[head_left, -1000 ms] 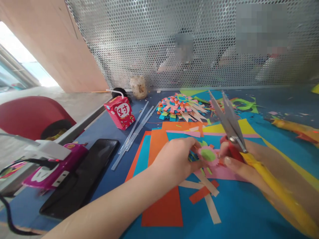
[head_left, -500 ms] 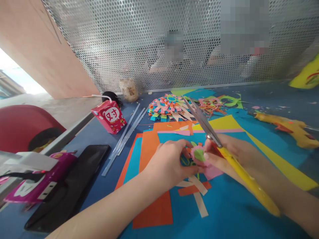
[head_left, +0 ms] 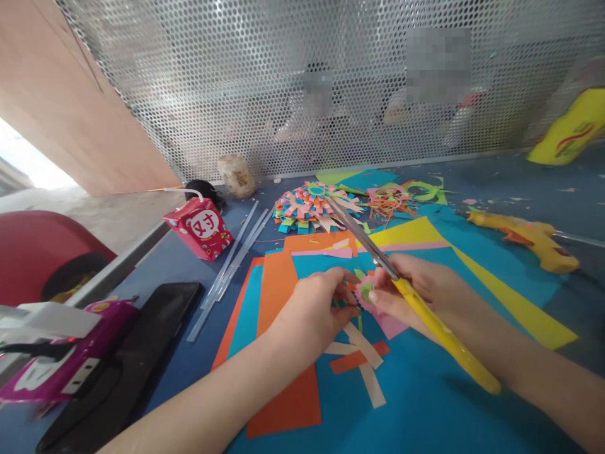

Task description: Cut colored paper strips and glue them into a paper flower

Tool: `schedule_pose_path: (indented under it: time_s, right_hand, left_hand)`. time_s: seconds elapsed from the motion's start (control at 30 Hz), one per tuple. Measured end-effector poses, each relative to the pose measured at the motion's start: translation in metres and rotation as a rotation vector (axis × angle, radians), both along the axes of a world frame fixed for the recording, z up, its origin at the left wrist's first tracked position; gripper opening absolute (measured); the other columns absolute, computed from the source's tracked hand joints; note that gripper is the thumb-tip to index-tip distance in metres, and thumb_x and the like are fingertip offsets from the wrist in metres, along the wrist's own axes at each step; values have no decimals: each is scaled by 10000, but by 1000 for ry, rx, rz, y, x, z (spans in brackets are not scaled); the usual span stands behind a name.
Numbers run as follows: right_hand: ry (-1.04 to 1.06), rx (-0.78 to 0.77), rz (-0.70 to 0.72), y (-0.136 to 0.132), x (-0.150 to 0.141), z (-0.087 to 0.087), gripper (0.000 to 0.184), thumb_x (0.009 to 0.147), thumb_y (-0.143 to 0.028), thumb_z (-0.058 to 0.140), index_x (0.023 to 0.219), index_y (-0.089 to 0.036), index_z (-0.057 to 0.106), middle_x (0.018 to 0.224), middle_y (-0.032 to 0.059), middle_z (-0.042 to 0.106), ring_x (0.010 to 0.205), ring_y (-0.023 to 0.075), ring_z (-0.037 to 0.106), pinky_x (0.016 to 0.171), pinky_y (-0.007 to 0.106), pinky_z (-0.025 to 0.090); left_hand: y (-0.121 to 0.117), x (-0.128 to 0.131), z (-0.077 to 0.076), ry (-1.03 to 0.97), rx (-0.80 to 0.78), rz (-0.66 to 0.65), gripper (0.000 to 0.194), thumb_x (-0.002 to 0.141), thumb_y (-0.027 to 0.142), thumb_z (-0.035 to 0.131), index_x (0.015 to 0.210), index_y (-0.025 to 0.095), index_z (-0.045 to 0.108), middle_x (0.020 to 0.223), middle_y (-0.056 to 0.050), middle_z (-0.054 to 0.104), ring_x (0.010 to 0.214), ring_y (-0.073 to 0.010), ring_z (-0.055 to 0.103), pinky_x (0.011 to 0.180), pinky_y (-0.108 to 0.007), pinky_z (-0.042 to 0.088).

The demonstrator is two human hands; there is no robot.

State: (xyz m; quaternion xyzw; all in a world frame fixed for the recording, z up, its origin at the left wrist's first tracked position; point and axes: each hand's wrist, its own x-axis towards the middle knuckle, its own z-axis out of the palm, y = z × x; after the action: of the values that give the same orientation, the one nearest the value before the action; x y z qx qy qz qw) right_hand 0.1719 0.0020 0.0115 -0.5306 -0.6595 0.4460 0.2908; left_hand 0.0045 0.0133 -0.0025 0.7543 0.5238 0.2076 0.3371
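My right hand [head_left: 416,290] is closed, with yellow-handled scissors [head_left: 430,315] lying across it, blades pointing away to the upper left. Its thumb also presses on a scalloped pink paper disc [head_left: 363,291] with a green centre. Left of the disc, my left hand [head_left: 321,302] is closed in a pinch; its fingertips are partly hidden, so what they grip is unclear. Thin green paper strips show around those fingers. Below lie cream paper strips [head_left: 373,384] and an orange strip [head_left: 347,361] on a blue sheet [head_left: 401,403].
A layered paper rosette [head_left: 307,205] and paper scraps [head_left: 390,198] lie behind. To the right is a yellow glue gun [head_left: 529,236]. Clear glue sticks [head_left: 231,271], a red drink carton [head_left: 201,228] and a black phone [head_left: 127,353] are leftward. A perforated metal panel [head_left: 236,82] stands behind.
The scissor blades, slightly apart before, now lie together. My left fingers remain pinched beside the pink disc. The whole view has shifted slightly.
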Motion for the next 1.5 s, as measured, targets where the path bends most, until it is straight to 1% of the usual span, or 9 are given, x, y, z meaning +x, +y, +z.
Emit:
schedule_pose_path:
  time_s: [0.17,0.33,0.5,0.57,0.67,0.8,1.2,1.4,1.5]
  right_hand:
    - [52,-36,-9,-1,0,3,195,738,-321,639,780,-218,479,712,-21,536,637,138,544,448,209,393]
    - [53,55,-36,-1,-2,4,146,715,-292,624,780,-221,514,720,-16,573,609,143,566,460,220,441]
    - [179,68,-32,-1,0,-1,142,686,-292,636,737,-226,521,658,-28,561,532,125,544,450,218,452]
    - [237,62,-17,0,2,-3,159,690,-337,630,730,-227,523,622,-28,539,505,123,511,421,220,423]
    - [260,88,-56,3,5,-5,177,699,-369,620,722,-217,535,643,-15,528,553,126,506,469,224,435]
    - [252,83,-77,6,6,-5,132,688,-309,618,712,-210,534,681,-17,532,596,116,518,518,205,449]
    - [118,137,-7,4,5,-7,91,699,-168,549,726,-224,483,656,-51,544,538,103,525,452,200,421]
    - [230,45,-51,4,6,-9,154,693,-289,617,789,-215,523,679,-21,578,615,153,588,513,238,477]
    - [217,28,-52,3,5,-6,188,685,-310,638,811,-212,539,671,-11,580,602,162,584,487,243,462]
  left_hand:
    - [-4,-2,13,-136,3,24,190,714,134,588,898,183,595,767,-7,647,707,-134,575,656,-246,437]
    - [-7,0,18,-724,-320,38,199,694,133,656,877,147,578,778,-17,647,726,-119,616,684,-243,480]
    - [-9,2,18,-977,-535,55,153,695,94,678,832,134,623,745,-9,655,643,-69,609,612,-174,465]
    - [-10,2,19,-1006,-580,68,150,700,120,683,844,137,643,719,-2,645,624,-67,599,587,-168,456]
    - [-10,1,20,-1045,-636,128,165,694,128,692,854,142,657,727,-4,641,637,-76,603,590,-175,464]
    - [-10,2,21,-1108,-682,176,170,700,88,677,865,124,657,734,-15,647,637,-74,609,619,-187,486]
    - [-11,4,17,-1019,-619,135,149,716,96,657,856,144,652,765,-7,668,680,-79,624,631,-182,474]
    - [-15,8,23,-1064,-608,75,289,638,-25,652,884,128,645,869,-41,693,766,-110,645,688,-190,506]
    - [-16,8,22,-1077,-504,101,198,644,58,706,816,138,651,819,-15,698,719,-98,645,669,-186,517]
